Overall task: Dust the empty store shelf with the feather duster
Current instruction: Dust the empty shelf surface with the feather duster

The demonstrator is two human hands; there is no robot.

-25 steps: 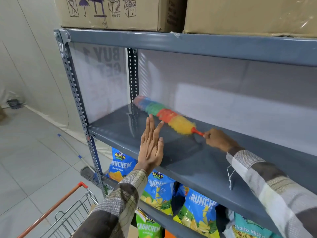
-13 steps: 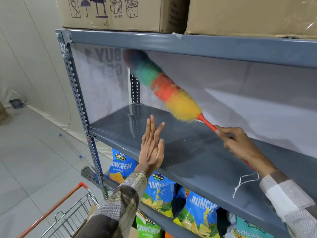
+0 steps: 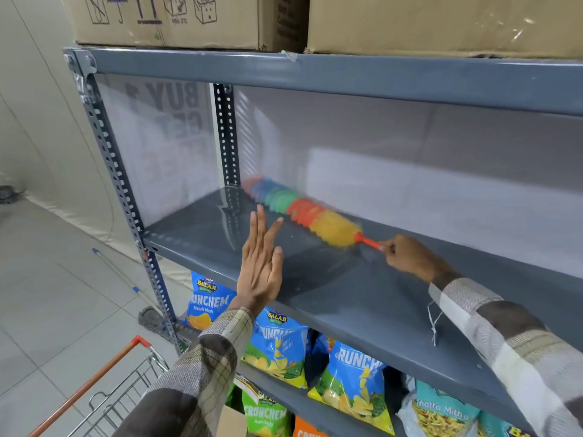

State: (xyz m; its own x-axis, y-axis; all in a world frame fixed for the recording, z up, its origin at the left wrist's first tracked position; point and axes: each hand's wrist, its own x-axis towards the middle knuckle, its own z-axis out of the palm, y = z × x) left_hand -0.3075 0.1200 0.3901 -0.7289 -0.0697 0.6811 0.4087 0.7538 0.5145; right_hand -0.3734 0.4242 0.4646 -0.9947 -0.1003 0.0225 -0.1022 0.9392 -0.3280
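Grey empty shelf (image 3: 362, 298): my right hand (image 3: 410, 257) grips the feather duster (image 3: 303, 212), seemingly brushing the back-left corner; left hand (image 3: 262, 266) hovers open. Mid-dusting; next I'd sweep rightwards

Duster (image 3: 303, 212) lies on shelf (image 3: 362, 298) near back-left corner; boxes (image 3: 176, 20) above, snack bags (image 3: 353, 373) below.

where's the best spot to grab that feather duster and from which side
Grip the thin orange handle, coming from the right end, as the right hand does now. The duster lies along the back of the grey shelf, fluffy head pointing left into the corner, so the bare handle is the only firm part. The left hand is open, holding nothing.
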